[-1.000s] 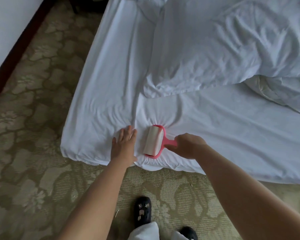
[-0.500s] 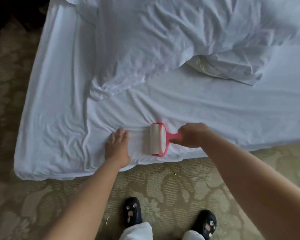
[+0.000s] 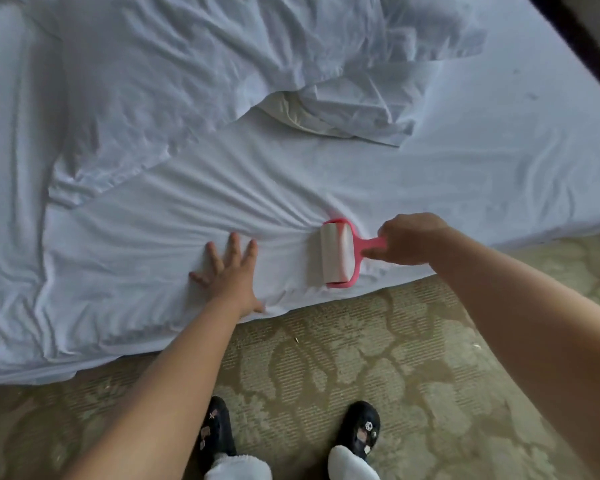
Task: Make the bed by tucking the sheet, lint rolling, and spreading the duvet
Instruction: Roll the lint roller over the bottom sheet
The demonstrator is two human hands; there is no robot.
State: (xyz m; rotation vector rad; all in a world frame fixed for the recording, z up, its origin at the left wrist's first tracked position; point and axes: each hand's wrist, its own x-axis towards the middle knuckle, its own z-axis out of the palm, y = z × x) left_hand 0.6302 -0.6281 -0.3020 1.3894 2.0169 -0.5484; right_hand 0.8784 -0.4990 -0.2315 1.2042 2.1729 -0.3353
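Note:
A white fitted sheet (image 3: 465, 174) covers the mattress and bunches into wrinkles that fan toward the pink lint roller (image 3: 338, 256). The roller's white barrel lies on the sheet near the bed's front edge. My right hand (image 3: 407, 239) grips its pink handle from the right. My left hand (image 3: 231, 271) presses flat on the sheet with fingers spread, a short way left of the roller. A crumpled white duvet (image 3: 222, 64) is heaped across the back of the bed, its folded corner reaching toward the middle.
Patterned olive carpet (image 3: 343, 358) runs along the bed's front edge, where my two black shoes (image 3: 215, 434) stand. A dark frame or board (image 3: 575, 39) crosses the top right corner. The sheet hangs loose at the lower left corner.
The view has shifted right along the bed. The roller and my right hand have moved right, pulling the sheet into wrinkles, and my left hand now lies further from the roller with its fingers spread wider.

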